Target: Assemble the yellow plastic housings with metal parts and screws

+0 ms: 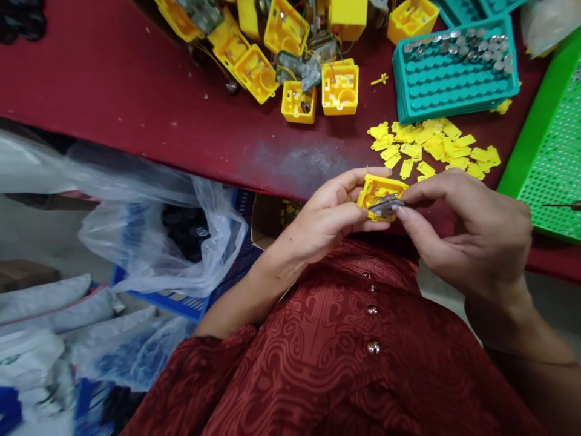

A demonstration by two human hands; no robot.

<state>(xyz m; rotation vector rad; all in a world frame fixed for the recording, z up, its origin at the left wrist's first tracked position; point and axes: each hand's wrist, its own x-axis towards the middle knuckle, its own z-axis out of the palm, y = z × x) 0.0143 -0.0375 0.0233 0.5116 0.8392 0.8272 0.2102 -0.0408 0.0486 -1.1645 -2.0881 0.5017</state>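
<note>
My left hand (pixel 333 209) is closed around a small yellow plastic housing (pixel 370 189), its hollow side facing up. Between the thumb and fingers of my right hand (pixel 467 227) is a thin grey circuit board (pixel 387 206), tilted over the housing's opening. The board partly hides the inside of the housing, and I cannot tell whether it is seated. Just beyond my hands lies a scattered pile of flat yellow plastic pieces (pixel 436 145) on the dark red table (pixel 136 91).
More yellow housings (pixel 339 88), some with wires and boards, crowd the table's far side. Right of them stands a teal tray (pixel 454 85) holding round metal cells. A green perforated tray (pixel 549 151) borders the right. Below the left edge, a plastic bag (pixel 213 242) lines a blue crate (pixel 181 306).
</note>
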